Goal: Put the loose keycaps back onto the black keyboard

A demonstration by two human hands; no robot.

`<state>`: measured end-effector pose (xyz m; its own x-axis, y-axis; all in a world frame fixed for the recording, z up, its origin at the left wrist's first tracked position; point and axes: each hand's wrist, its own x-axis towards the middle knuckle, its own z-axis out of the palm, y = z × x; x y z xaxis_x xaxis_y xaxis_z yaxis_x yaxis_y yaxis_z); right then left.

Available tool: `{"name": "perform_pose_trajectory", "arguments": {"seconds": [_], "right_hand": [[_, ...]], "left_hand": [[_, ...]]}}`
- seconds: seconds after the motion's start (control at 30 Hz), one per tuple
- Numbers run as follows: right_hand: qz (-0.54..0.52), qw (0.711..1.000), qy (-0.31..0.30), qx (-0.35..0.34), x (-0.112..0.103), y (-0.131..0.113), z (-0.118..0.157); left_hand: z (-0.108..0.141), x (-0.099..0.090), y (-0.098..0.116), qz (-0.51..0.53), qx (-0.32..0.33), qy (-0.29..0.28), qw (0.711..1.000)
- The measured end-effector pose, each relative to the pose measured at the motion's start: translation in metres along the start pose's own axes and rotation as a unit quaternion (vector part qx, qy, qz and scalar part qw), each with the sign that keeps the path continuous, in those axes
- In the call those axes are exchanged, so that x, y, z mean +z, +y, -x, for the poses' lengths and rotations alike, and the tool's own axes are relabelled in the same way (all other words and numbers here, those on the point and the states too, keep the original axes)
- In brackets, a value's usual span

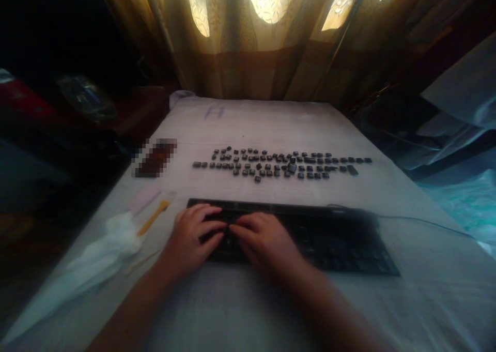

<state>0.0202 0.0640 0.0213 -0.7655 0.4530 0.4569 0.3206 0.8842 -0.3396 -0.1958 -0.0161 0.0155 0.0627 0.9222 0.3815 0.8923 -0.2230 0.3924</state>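
A black computer keyboard lies across the near part of the white-covered table. My left hand rests over its left end, with the fingers apart and the thumb stretched toward my other hand. Just beside it, my right hand bends down onto the keys, fingers drawn together at the tips. Whatever those fingertips hold, if anything, is hidden by blur and shadow. Beyond the keyboard, many loose black keycaps are spread in uneven rows.
At the left lie a crumpled white cloth, a yellow-orange brush-like tool, a pink piece and a pixelated dark object. A cable runs right from the keyboard. A curtain hangs behind the table.
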Motion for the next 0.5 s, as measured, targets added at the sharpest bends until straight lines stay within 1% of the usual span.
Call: {"name": "perform_pose_trajectory", "arguments": {"seconds": [0.2,0.37,0.5], "right_hand": [[0.007,1.0,-0.004,-0.004,0.002,-0.0016,0.0004],[0.017,1.0,-0.008,0.0,0.0042,-0.0018,0.0008],[0.018,1.0,-0.004,-0.002,0.0047,-0.0037,-0.0004]], "left_hand": [[0.0009,-0.0005,0.0022,0.001,-0.011,-0.013,1.0],[0.0011,0.0009,0.0026,0.001,-0.023,-0.008,1.0],[0.0016,0.0019,0.0016,0.001,-0.018,-0.009,1.0]]}}
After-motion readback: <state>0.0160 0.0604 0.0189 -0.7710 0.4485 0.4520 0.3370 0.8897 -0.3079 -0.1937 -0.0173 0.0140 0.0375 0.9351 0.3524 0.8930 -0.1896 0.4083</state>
